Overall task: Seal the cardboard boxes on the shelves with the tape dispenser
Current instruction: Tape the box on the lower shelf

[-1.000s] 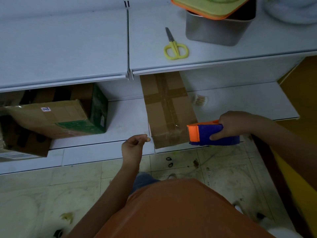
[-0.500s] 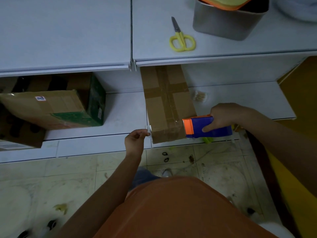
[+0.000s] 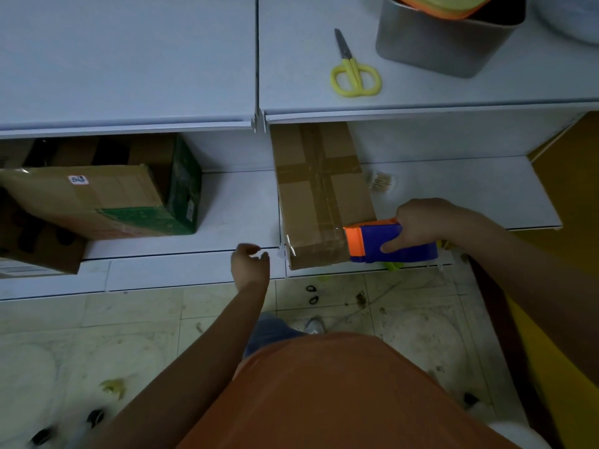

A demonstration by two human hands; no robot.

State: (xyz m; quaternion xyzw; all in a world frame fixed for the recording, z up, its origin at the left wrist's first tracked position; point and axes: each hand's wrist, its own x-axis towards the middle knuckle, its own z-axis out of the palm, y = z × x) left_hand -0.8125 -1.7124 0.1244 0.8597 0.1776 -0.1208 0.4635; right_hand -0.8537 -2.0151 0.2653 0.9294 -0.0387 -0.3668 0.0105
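A long brown cardboard box [image 3: 324, 196] with crossed tape lies on the lower white shelf [image 3: 233, 215], its near end at the shelf edge. My right hand [image 3: 424, 222] grips the blue and orange tape dispenser [image 3: 382, 243], whose orange end sits against the box's near right corner. A strip of clear tape [image 3: 311, 236] runs from it across the box's near end to a loose tab at the left corner. My left hand [image 3: 249, 265] hovers just left of that tab with its fingers loosely curled, holding nothing.
A second, tilted cardboard box [image 3: 97, 196] with green printing fills the shelf's left side. On the upper shelf top [image 3: 129, 59] lie yellow scissors [image 3: 355, 72] and a grey metal container [image 3: 434, 43]. A yellow surface [image 3: 570, 189] stands at the right. The tiled floor is littered.
My right hand has brought the dispenser left onto the box's near end. My left hand, which was pinching the tape end at the left corner, has opened and sits slightly apart from it.
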